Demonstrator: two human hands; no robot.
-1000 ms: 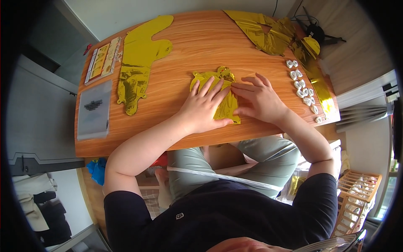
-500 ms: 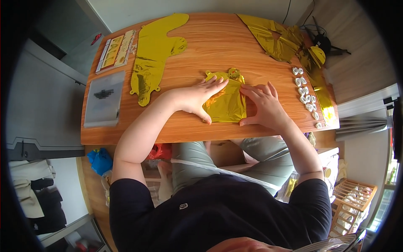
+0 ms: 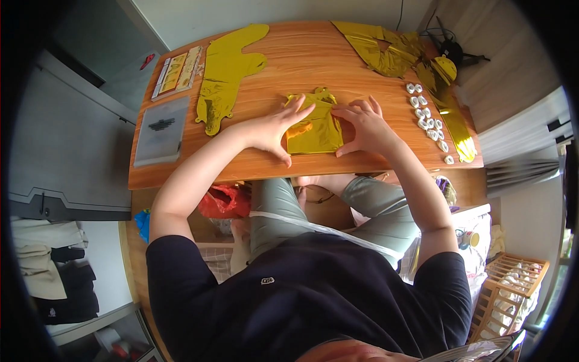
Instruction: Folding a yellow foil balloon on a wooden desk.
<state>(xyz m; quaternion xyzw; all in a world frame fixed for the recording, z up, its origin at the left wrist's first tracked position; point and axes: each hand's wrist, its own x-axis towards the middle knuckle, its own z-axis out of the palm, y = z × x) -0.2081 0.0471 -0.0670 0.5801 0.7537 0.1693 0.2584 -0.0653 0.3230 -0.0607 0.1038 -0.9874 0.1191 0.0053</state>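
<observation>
Pale wall across the top of the frame, grey door down the left, and between them spreads the wood-grain table, its front edge bowing across the middle just above the person's knees. Long foil lies flat at the upper left; spread foil fills the upper right, close to the back edge, and a shiny strip runs down the right rim. White rolls line up inside that strip. Over on the left, the card sits above the clear sleeve, both near the left edge. A broad stretch of wood separates the long foil from the spread foil, and more wood shows between the right hand and the rolls.

Now centre frame, and it's the folded foil, near the front edge, one hand on each side! The left hand is spread wide, fingers reaching over the foil's upper left, thumb just beside its lower left corner; whether those fingers press down, one cannot tell. The right hand is wide as well, fingertips at the foil's right edge, thumb by the lower right corner. Neither hand grips it.
</observation>
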